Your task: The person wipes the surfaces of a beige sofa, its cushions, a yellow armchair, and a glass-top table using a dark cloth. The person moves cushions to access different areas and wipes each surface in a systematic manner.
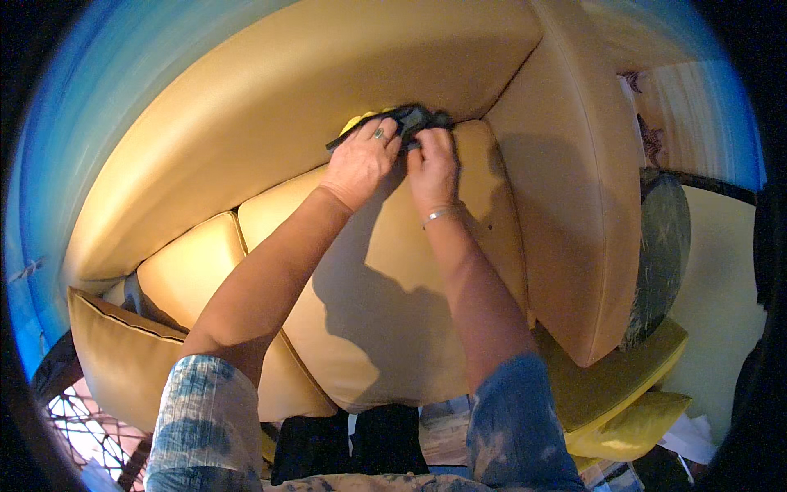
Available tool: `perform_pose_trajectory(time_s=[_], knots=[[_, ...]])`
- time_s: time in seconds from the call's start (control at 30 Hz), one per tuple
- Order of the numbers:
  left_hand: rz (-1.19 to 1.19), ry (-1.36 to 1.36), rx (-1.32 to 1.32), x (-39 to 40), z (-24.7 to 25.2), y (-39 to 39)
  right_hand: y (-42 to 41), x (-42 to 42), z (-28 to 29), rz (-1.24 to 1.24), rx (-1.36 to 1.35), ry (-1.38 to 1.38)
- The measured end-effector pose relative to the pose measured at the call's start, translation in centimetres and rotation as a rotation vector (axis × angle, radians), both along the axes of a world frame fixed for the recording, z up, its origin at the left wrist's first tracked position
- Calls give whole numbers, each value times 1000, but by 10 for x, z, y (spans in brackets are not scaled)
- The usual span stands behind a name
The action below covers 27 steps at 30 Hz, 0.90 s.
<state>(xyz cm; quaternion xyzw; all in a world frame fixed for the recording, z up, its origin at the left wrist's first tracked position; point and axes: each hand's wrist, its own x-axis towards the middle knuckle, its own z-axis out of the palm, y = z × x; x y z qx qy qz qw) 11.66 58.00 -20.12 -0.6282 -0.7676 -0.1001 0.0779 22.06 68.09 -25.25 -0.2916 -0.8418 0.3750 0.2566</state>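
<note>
A dark, crumpled cloth (413, 117) lies where the sofa's tan backrest (320, 86) meets its seat cushion (393, 246). Something bright yellow (356, 123) shows along the cloth's left side; I cannot tell whether it is part of it. My left hand (364, 158), wearing a ring, grips the cloth's left part against the backrest. Close beside it, my right hand (434, 165), with a silver-coloured bracelet at the wrist, has its fingers curled onto the cloth's lower right edge. Its fingertips are hidden.
The sofa's broad armrest (565, 203) rises at right, with a dark rounded object (661, 258) beyond it. A second seat cushion (193, 270) and a loose tan cushion (129, 357) lie at left. A yellow cushion (627, 427) sits low at right. The blue wall (80, 123) curves behind.
</note>
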Motion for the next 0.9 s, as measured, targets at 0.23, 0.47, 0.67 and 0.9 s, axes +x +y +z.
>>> perform_pose_trajectory(time_s=[0.23, 0.47, 0.67, 0.9], knots=[[-58, 38, 199, -4, 13, 68, 103, -4, 45, -95, 584, 147], [-97, 7, -51, 13, -23, 34, 59, 24, -26, 60, 461, -123], [20, 209, -127, -27, 11, -49, -4, -16, 12, 147, 372, 255], [-3, 132, -155, -30, -23, -106, -52, -29, 14, 338, 421, -280]])
